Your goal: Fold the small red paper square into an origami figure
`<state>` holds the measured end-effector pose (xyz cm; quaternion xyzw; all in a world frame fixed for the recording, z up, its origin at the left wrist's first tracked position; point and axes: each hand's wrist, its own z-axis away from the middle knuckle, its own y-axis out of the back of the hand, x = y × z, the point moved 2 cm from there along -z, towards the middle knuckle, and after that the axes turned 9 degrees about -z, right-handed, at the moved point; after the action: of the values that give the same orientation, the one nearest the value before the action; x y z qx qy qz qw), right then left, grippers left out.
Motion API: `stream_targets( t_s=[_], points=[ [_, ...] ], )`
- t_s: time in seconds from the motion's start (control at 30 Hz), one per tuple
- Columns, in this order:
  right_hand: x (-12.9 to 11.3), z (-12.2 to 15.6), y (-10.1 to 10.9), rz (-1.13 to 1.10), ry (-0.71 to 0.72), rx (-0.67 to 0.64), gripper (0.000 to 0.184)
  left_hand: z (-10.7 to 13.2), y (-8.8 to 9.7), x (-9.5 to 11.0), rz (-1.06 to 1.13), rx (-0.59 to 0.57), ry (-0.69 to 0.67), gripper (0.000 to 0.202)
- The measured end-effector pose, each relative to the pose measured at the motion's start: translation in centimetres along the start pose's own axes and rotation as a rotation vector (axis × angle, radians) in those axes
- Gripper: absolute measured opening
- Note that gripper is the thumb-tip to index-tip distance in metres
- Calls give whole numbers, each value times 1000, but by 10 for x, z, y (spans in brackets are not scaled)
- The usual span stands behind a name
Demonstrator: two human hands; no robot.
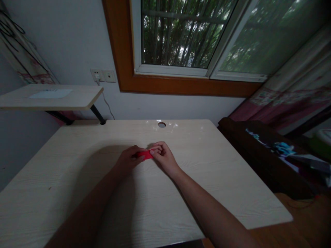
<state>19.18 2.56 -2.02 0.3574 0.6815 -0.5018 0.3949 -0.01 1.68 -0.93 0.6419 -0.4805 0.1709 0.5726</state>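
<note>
Between my two hands is a small strip of red paper (pixel 146 155), apparently folded, over the middle of the pale wooden desk (pixel 219 193). My left hand (pixel 129 158) pinches its left end between thumb and fingers. At the right end, the thumb and fingers of my right hand (pixel 162 156) close on it as well. The hands are close together, with only the strip's middle showing between them. Parts of its two ends are hidden by my fingers.
A raised shelf (pixel 85 100) with a paper sheet (pixel 50 93) stands at the desk's back left. Behind the desk are a wall socket (pixel 102 75) and a window. A round cable hole (pixel 161 125) is near the back edge. Dark furniture (pixel 258 151) with items stands to the right.
</note>
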Motion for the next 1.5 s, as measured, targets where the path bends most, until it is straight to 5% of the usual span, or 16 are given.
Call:
stream_targets(
  t_s=[0.3, 1.5],
  points=[
    [-7, 3, -2, 125, -86, 15, 25, 1, 3, 6, -21, 3, 5, 25],
    [0, 1, 2, 74, -14, -1, 27, -1, 0, 3, 0, 22, 60, 27]
  ],
)
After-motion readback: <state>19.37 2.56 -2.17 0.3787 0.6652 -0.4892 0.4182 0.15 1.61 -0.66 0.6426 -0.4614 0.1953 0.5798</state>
